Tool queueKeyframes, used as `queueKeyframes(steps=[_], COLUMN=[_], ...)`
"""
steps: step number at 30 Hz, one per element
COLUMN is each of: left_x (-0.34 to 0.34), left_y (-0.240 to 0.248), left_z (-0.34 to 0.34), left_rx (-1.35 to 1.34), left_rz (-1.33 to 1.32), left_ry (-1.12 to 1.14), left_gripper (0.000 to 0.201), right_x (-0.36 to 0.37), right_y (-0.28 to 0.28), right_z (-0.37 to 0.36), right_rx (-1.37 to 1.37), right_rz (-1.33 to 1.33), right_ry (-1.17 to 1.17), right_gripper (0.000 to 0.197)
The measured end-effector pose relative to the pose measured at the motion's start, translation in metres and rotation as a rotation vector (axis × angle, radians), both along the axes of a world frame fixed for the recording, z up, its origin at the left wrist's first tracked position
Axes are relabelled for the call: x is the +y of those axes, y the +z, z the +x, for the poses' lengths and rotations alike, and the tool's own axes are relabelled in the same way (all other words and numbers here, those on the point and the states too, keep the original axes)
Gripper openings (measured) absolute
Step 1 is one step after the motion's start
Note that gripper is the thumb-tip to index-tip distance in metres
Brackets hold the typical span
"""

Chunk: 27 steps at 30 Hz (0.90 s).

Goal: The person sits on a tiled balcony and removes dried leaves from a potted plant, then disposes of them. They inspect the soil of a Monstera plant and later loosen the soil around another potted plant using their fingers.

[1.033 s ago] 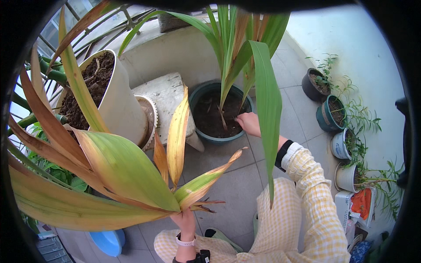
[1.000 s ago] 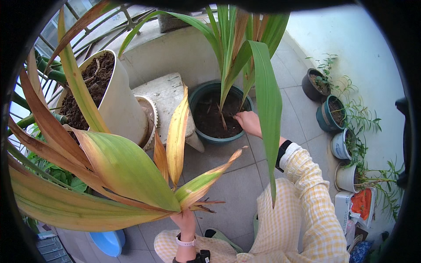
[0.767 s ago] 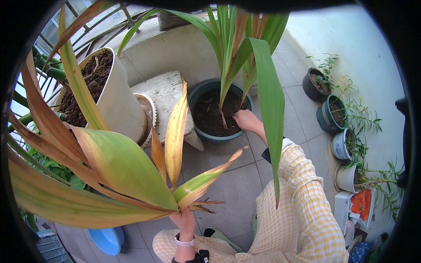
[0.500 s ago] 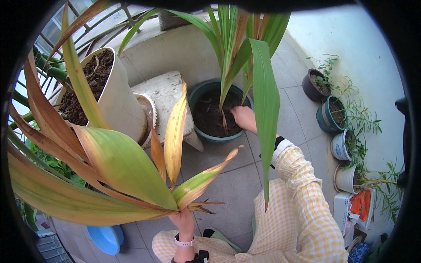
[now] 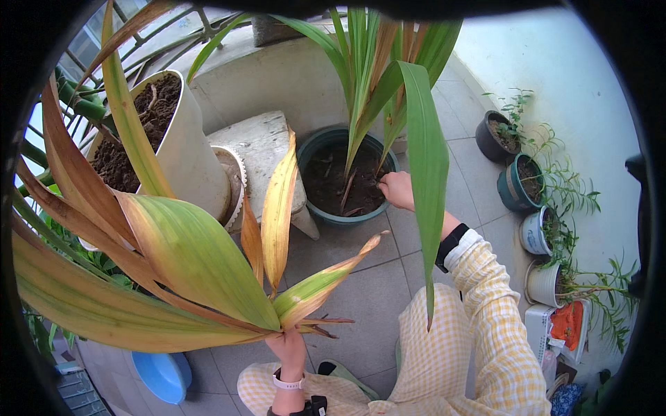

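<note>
My left hand (image 5: 288, 348) is closed around the base of a bundle of large leaves (image 5: 201, 253), green, yellow and dry brown, which fans out to the upper left. Ahead of me, a dark green round pot (image 5: 320, 206) holds dark soil (image 5: 326, 182) and a plant with long upright green leaves (image 5: 424, 149). At the right side of this pot, my right hand (image 5: 398, 190) has its fingers curled together over the soil near the rim. What they pinch, if anything, is hidden. A brown dry stub (image 5: 347, 188) sticks up from the soil at the plant's base.
A tall white pot of soil (image 5: 198, 156) stands at the left, beside a worn pale stool (image 5: 260, 149). Several small potted plants, including a teal pot (image 5: 515, 186), line the right wall. A blue basin (image 5: 161, 378) sits on the tiled floor at the lower left.
My right hand has shifted a little right, toward the pot's rim. The brown stub in the soil leans more to the left. My left hand keeps its hold on the leaves.
</note>
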<state>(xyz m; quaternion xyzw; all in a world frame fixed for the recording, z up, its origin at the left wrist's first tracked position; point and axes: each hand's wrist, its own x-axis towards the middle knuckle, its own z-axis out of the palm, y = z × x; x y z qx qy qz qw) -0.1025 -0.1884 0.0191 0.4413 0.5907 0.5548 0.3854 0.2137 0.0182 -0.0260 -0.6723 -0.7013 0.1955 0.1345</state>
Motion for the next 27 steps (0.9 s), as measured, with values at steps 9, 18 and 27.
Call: queueKeyframes(steps=[9, 18, 27], left_x=[-0.001, -0.002, -0.008], left_y=[-0.002, -0.002, -0.007], left_z=[-0.001, 0.003, -0.002], left_rx=[-0.033, -0.068, 0.111], left_rz=[0.013, 0.0, 0.04], left_ry=[0.008, -0.018, -0.05], left_gripper=[0.019, 0.018, 0.018], right_x=[-0.006, -0.004, 0.012], right_y=[0.008, -0.019, 0.014], right_z=[-0.017, -0.037, 0.008], right_rx=[-0.018, 0.025, 0.022], right_rz=[-0.097, -0.068, 0.006], right_ry=[0.191, 0.165, 0.009], right_gripper=[0.025, 0.025, 0.022])
